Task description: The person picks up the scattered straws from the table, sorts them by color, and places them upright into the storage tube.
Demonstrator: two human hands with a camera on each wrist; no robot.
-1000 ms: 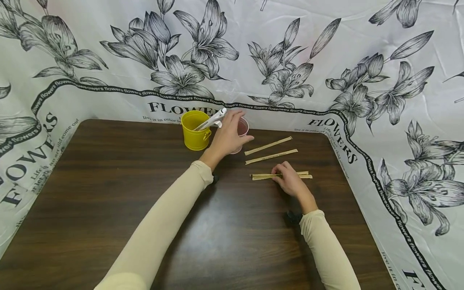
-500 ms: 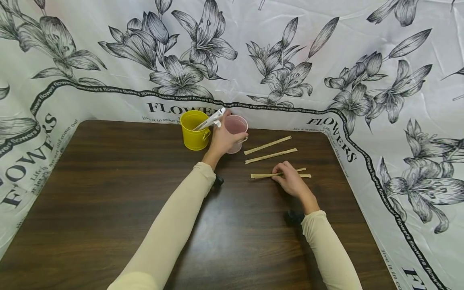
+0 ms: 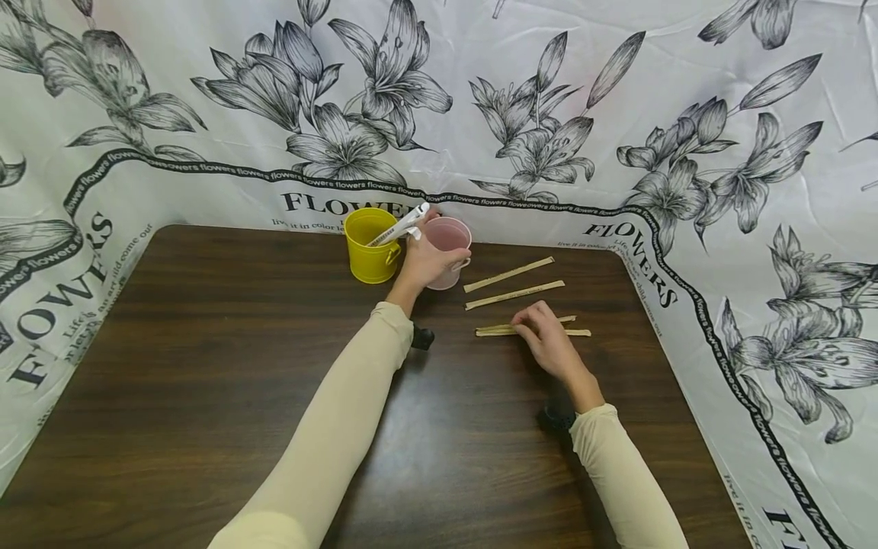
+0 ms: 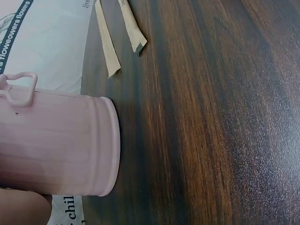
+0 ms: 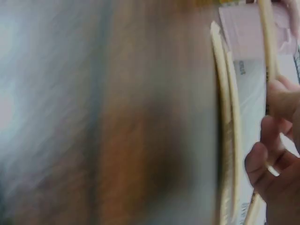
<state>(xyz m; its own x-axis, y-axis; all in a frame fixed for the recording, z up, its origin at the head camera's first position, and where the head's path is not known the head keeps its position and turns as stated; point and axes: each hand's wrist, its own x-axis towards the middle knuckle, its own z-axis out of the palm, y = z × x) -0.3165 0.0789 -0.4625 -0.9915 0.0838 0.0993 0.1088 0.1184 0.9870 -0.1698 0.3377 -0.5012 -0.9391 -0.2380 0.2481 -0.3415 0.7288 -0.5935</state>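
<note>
My left hand holds a small pink bucket with its thumb and fingers on either side. The bucket lies across the left wrist view, with a little handle showing. My right hand pinches a thin tan paper-wrapped stick between thumb and fingers. Just below it, other wrapped sticks lie on the table; how many is hard to tell. Two more, an upper wrapped stick and a lower wrapped stick, lie apart, right of the bucket.
A yellow bucket stands left of the pink one, with a white pen-like item leaning out of it. All this is near the far edge of the dark wooden table. Flower-printed cloth hangs behind and along the sides.
My left hand has dropped from over the pink bucket's mouth to grip its side, so the opening now shows. The stick in my right hand has shifted slightly away from those beneath.
</note>
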